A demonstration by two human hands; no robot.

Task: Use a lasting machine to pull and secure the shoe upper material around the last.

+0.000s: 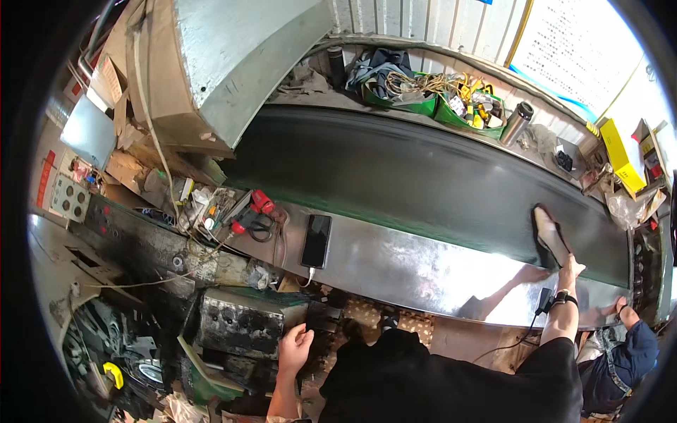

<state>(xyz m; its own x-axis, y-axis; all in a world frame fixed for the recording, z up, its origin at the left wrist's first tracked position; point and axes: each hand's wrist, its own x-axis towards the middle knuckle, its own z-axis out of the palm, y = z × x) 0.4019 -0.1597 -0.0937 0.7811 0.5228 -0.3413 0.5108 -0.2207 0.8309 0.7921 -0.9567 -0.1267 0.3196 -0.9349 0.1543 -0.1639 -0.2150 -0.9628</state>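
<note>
My right hand reaches out over the far right of the conveyor belt. Its fingers close on the near end of a shoe sole, pale inside with a dark rim, which lies lengthwise over the dark belt. The fingertips are partly hidden. A black strap with a small device and a cable sits round my right wrist. At the lower left, my left hand has its fingers curled in, with nothing seen in them. It is beside a worn, black-smeared metal box.
A phone with a white cable lies on the metal ledge, near a red-and-black tool. Green bins and a steel flask stand behind the belt. A grey hood rises at left. A co-worker's arm is at right.
</note>
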